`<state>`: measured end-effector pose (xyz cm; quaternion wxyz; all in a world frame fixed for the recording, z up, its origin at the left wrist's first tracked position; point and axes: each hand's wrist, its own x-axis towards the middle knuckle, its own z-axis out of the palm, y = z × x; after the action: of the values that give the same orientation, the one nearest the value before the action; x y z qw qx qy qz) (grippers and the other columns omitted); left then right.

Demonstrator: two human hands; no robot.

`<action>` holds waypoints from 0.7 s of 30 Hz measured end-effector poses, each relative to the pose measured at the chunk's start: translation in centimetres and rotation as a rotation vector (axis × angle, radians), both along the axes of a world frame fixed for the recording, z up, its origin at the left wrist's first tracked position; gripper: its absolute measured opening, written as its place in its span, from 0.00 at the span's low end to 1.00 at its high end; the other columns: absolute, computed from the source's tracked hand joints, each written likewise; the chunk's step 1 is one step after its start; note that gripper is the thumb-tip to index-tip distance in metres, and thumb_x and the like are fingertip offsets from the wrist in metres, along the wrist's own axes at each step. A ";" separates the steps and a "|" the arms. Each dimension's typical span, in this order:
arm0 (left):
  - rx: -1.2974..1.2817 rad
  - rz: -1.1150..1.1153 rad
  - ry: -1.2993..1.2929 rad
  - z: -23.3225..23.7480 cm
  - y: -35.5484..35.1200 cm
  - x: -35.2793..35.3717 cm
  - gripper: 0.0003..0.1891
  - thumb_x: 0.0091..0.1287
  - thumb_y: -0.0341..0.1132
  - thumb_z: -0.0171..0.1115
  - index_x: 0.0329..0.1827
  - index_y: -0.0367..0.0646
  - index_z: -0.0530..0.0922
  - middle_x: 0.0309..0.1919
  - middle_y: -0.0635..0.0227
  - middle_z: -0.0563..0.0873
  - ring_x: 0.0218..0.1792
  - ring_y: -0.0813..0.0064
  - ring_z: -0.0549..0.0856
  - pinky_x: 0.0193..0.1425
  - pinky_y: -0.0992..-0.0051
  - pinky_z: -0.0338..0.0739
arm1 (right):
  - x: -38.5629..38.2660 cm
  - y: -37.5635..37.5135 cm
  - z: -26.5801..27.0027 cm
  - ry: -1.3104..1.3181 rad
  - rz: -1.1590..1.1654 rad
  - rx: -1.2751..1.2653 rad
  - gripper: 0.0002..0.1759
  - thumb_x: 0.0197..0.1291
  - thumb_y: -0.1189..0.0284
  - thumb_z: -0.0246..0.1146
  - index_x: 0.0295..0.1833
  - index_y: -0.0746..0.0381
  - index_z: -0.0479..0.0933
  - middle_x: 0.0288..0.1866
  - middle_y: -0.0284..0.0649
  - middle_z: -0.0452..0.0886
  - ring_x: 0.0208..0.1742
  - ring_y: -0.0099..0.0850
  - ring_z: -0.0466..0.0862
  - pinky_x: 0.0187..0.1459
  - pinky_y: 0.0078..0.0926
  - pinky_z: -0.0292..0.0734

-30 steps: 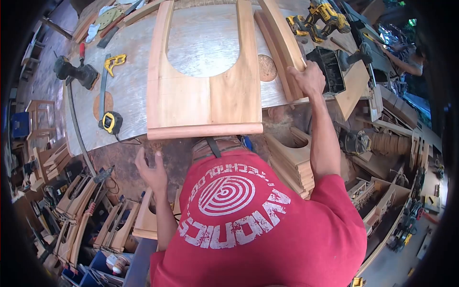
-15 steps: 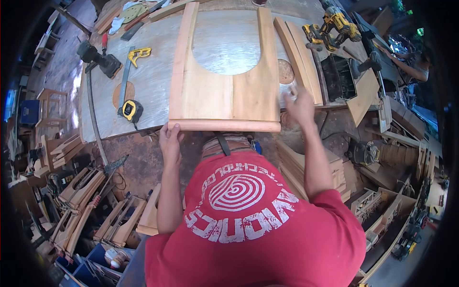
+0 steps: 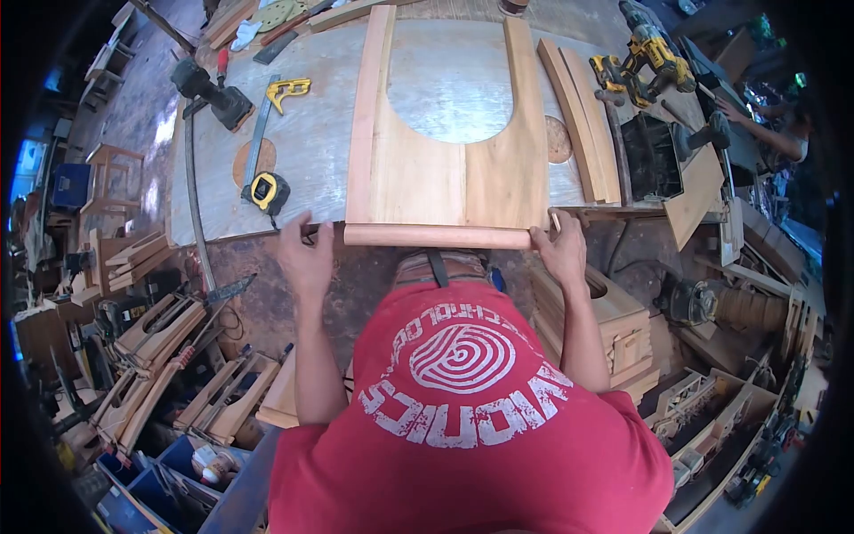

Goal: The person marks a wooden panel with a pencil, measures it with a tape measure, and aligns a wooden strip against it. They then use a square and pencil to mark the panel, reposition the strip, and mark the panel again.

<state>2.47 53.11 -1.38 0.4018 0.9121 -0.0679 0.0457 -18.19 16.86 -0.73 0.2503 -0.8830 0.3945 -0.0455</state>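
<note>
The work in hand seems to be the fitting of a rounded wooden strip (image 3: 436,237) along the near end of a wooden panel (image 3: 418,182), which lies flat on the bench (image 3: 311,151) with its U-shaped opening pointing away from the person. To do this well, I think it is better to bring both ends of the strip level with the panel's sides, and to check by touch that the seam is even along its whole length; from here I cannot tell if a thin gap remains. Even pressure from two sides would probably keep the strip from turning on its round face, while a push at one end only could make it skew. The strip is at the near edge of the bench, so some support from below also seems wise. As for the pose, the right hand (image 3: 562,252) is bent at the wrist, with its fingertips at the right end of the strip; I cannot tell whether it pinches the wood or only touches it. The left hand (image 3: 307,262) is a little blurred, raised just beside the left end, apart from it, with thumb and fingers spread and nothing visible between them. Both forearms reach forward from the body, roughly parallel.
</note>
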 end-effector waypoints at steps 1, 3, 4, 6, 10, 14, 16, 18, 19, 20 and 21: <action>0.045 -0.011 -0.119 0.6 0.1 1.0 0.26 0.63 0.35 0.76 0.62 0.33 0.80 0.54 0.50 0.86 0.56 0.57 0.84 0.64 0.61 0.77 | -0.3 0.0 -0.6 -0.028 0.003 0.010 0.33 0.58 0.60 0.73 0.66 0.66 0.78 0.57 0.58 0.82 0.60 0.53 0.82 0.61 0.47 0.77; 0.148 0.032 -0.257 0.7 0.6 2.3 0.31 0.62 0.36 0.77 0.66 0.33 0.77 0.61 0.46 0.80 0.64 0.51 0.78 0.70 0.54 0.70 | -0.6 0.1 -1.4 -0.055 -0.013 0.071 0.34 0.58 0.61 0.74 0.67 0.65 0.76 0.57 0.59 0.83 0.60 0.53 0.84 0.60 0.46 0.78; 0.202 0.085 -0.280 0.4 0.8 2.9 0.33 0.61 0.37 0.77 0.68 0.33 0.76 0.65 0.44 0.77 0.68 0.48 0.73 0.73 0.50 0.67 | -0.6 -0.1 -1.5 -0.058 -0.033 0.118 0.34 0.58 0.61 0.74 0.68 0.65 0.76 0.57 0.59 0.84 0.59 0.52 0.84 0.60 0.46 0.78; 0.276 0.159 -0.281 -0.1 1.3 3.8 0.37 0.60 0.38 0.78 0.71 0.33 0.73 0.70 0.42 0.71 0.73 0.42 0.67 0.76 0.46 0.62 | -0.4 -0.4 -1.4 -0.058 -0.058 0.171 0.34 0.58 0.62 0.75 0.68 0.65 0.75 0.56 0.59 0.85 0.57 0.52 0.86 0.59 0.46 0.79; 0.335 0.195 -0.216 -1.7 2.6 5.1 0.42 0.58 0.41 0.79 0.74 0.33 0.70 0.72 0.40 0.67 0.74 0.38 0.62 0.77 0.43 0.59 | -0.3 -0.4 -1.2 -0.032 -0.070 0.201 0.34 0.57 0.63 0.76 0.67 0.65 0.75 0.52 0.58 0.86 0.54 0.51 0.88 0.56 0.45 0.80; 0.346 0.141 -0.326 -0.6 1.7 7.5 0.43 0.58 0.43 0.79 0.73 0.31 0.70 0.72 0.39 0.67 0.74 0.37 0.63 0.78 0.43 0.59 | 0.0 -0.5 -0.7 -0.016 -0.047 0.163 0.34 0.56 0.63 0.76 0.66 0.65 0.76 0.50 0.57 0.87 0.52 0.49 0.89 0.55 0.45 0.81; 0.302 0.050 -0.351 0.9 -0.3 8.0 0.42 0.58 0.45 0.79 0.72 0.30 0.71 0.71 0.38 0.69 0.74 0.37 0.64 0.78 0.44 0.59 | -0.1 -0.9 -0.5 -0.014 -0.049 0.143 0.34 0.56 0.63 0.76 0.66 0.65 0.76 0.49 0.57 0.88 0.51 0.49 0.89 0.55 0.45 0.81; 0.295 0.060 -0.311 0.9 0.0 9.0 0.42 0.57 0.46 0.79 0.71 0.30 0.72 0.70 0.38 0.71 0.73 0.38 0.66 0.78 0.45 0.60 | 0.3 -0.5 0.0 0.001 -0.057 0.181 0.34 0.55 0.63 0.76 0.65 0.65 0.76 0.49 0.57 0.88 0.51 0.48 0.89 0.55 0.45 0.81; 0.298 0.098 -0.260 -0.3 0.5 9.9 0.41 0.57 0.46 0.79 0.70 0.30 0.73 0.69 0.38 0.72 0.72 0.38 0.67 0.78 0.45 0.60 | 0.7 -0.2 0.0 -0.024 -0.038 0.194 0.34 0.55 0.63 0.76 0.65 0.65 0.77 0.50 0.57 0.87 0.53 0.49 0.88 0.56 0.45 0.81; 0.297 0.122 -0.210 -0.9 0.8 10.5 0.41 0.57 0.47 0.79 0.69 0.31 0.74 0.68 0.39 0.74 0.72 0.39 0.68 0.78 0.46 0.60 | 0.8 0.1 0.1 -0.050 -0.033 0.205 0.33 0.55 0.63 0.76 0.64 0.65 0.77 0.51 0.58 0.87 0.54 0.50 0.88 0.57 0.45 0.80; 0.349 0.099 -0.092 -1.0 1.6 11.0 0.41 0.57 0.46 0.79 0.69 0.31 0.74 0.67 0.39 0.75 0.71 0.39 0.69 0.78 0.47 0.60 | 0.4 0.0 0.4 -0.080 -0.055 0.202 0.33 0.55 0.62 0.76 0.64 0.65 0.78 0.52 0.58 0.86 0.55 0.50 0.88 0.58 0.45 0.80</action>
<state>13.51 54.75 -2.39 0.2311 0.9671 -0.0481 0.0946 -17.79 16.89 -0.36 0.3523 -0.8396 0.4107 -0.0477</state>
